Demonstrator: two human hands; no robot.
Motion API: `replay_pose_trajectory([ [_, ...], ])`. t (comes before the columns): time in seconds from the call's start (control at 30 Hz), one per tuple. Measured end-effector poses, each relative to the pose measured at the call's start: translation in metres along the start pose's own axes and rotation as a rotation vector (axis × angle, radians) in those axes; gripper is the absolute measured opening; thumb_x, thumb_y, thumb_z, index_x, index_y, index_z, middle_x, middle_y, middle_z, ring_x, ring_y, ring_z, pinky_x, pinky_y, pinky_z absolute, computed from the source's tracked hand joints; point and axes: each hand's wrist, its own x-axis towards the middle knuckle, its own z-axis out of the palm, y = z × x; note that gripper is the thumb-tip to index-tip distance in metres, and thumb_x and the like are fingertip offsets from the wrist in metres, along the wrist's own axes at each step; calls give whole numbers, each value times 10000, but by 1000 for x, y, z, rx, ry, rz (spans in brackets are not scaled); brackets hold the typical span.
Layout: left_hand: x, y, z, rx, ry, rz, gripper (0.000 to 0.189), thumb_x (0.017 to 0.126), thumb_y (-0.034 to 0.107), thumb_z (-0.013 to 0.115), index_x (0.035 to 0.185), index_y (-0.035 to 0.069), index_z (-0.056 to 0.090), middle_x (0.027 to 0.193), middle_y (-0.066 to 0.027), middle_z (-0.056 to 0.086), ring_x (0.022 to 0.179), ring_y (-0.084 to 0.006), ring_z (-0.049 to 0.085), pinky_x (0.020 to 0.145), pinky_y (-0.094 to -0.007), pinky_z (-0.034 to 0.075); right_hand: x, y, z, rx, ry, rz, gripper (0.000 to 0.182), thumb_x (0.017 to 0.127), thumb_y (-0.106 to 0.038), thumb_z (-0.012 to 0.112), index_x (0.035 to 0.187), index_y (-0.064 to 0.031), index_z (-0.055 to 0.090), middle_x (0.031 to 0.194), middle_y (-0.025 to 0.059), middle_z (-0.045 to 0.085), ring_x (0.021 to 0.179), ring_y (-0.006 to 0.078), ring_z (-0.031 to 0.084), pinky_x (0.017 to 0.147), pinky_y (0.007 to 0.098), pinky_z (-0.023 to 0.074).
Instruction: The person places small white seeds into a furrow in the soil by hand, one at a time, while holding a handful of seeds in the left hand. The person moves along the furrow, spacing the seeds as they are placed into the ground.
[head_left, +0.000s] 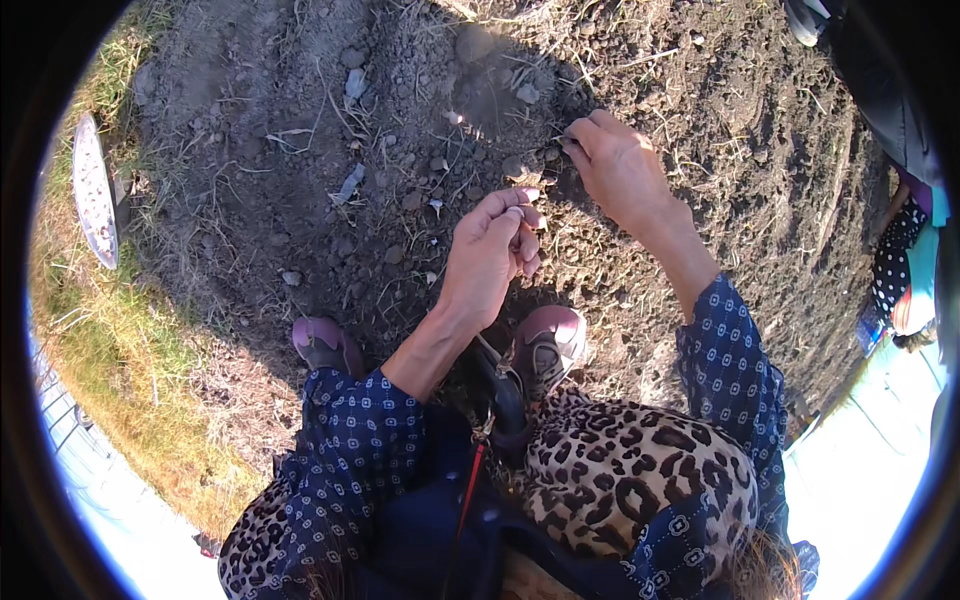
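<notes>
My left hand (495, 244) is over the soil in the middle, fingers curled, with a small pale piece, perhaps a garlic clove, between thumb and forefinger. Up and to the right, my right hand (611, 161) reaches down to the dark soil (405, 180), thumb and forefinger pinched together at a tiny thing I cannot make out. Small whitish pieces lie on the soil, one of them (436, 204) left of my left hand. A dark bag or strap item with a red cord (471, 480) hangs between my legs.
An oval tray (95, 191) of small pale pieces stands on the grass at the far left. My shoes (551, 341) are on the soil just below my hands. At the right edge is a person in spotted clothing (896, 251). Dry stalks and clods litter the ground.
</notes>
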Motion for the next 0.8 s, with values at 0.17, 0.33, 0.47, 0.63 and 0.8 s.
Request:
replay_pose_trajectory([
  [0.17, 8, 1, -3, -9, -32, -1, 182, 988, 56, 418, 1121, 15, 536, 866, -51, 582, 641, -94, 495, 553, -263, 413, 4, 2, 1, -64, 20, -28, 93, 851, -119, 614, 902, -53, 573, 860, 118, 567, 736, 324, 635, 645, 421, 529],
  [0.33, 12, 2, -7, -3, -36, 1, 149, 988, 61, 423, 1083, 26, 533, 844, -52, 585, 637, -91, 496, 552, -259, 414, 7, -1, 6, -59, 30, -110, 129, 824, -106, 614, 923, -73, 537, 854, 103, 557, 703, 306, 641, 611, 418, 527],
  [0.47, 15, 4, -7, 1, -51, 7, 140, 983, 56, 423, 1067, 33, 532, 846, -53, 591, 633, -90, 496, 548, -259, 415, 9, 2, 3, -51, 3, -128, 180, 813, -106, 617, 959, -78, 516, 867, 101, 559, 711, 311, 638, 613, 420, 523],
  [0.63, 18, 4, -8, 28, -42, -2, 133, 978, 59, 427, 1056, 37, 533, 846, -52, 595, 635, -87, 500, 543, -259, 417, 6, 6, 1, 12, 7, -80, 205, 810, -110, 611, 977, -81, 497, 880, 100, 564, 723, 322, 632, 608, 425, 519],
  [0.8, 18, 6, -9, 34, -30, -20, 135, 983, 66, 427, 1062, 37, 532, 854, -51, 596, 641, -82, 502, 556, -256, 418, 8, 7, 6, -77, 83, -157, 129, 795, -78, 608, 904, -90, 539, 838, 81, 536, 688, 285, 632, 573, 392, 518],
])
